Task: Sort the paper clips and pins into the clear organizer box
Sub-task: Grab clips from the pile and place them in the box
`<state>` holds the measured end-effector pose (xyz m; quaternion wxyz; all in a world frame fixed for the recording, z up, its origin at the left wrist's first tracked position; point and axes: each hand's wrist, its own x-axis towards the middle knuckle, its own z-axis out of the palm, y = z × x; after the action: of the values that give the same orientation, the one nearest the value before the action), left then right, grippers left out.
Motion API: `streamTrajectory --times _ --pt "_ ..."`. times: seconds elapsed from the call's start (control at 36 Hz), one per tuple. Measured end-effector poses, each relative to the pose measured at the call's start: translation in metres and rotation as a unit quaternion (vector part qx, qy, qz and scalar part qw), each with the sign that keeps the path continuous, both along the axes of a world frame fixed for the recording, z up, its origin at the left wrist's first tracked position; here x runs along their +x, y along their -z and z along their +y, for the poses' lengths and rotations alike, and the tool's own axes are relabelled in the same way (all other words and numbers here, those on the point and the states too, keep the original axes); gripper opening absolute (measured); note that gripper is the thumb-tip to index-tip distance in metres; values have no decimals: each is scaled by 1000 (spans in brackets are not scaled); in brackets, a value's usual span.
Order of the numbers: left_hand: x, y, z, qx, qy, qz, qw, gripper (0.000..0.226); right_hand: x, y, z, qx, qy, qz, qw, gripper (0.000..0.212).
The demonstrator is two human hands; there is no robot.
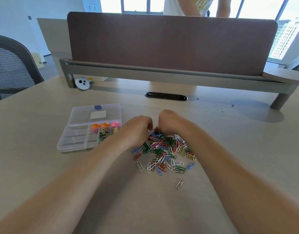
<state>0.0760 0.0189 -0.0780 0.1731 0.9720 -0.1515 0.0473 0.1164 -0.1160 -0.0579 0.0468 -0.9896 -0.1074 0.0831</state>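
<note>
Many multicoloured paper clips (164, 152), heaped.

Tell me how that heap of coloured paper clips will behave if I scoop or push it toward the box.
The paper clip pile would probably scatter rather than slide as one: strays already lie loose at its near edge. Overlapping clips may snag and lift in clumps. On the smooth desk they likely skid easily.

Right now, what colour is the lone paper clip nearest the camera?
Silver lone paper clip, head view.

Setting: open-plan office. Light wood-grain surface (43, 166) backed by a brown fabric divider panel (170, 43) on a grey rail, oval cable port (166, 96) set into it. Mesh-backed task chair (11, 68) at left; tall windows (145, 4) facing high-rise buildings (287, 38).
</note>
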Motion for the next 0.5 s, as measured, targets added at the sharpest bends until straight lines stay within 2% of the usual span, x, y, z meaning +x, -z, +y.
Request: streamTrajectory --times 0.17,0.31,0.5 --pt "0 1 -2 -7 -20 7 1000 31 -3 -3 -4 29 5 23 999 44" --pt "3 3 1 25 -44 -11 999 30 -4 0 -4 68 1 25 997 28" --pt "2 0 -1 33 -46 4 998 14 -7 0 -3 69 -7 23 997 24"
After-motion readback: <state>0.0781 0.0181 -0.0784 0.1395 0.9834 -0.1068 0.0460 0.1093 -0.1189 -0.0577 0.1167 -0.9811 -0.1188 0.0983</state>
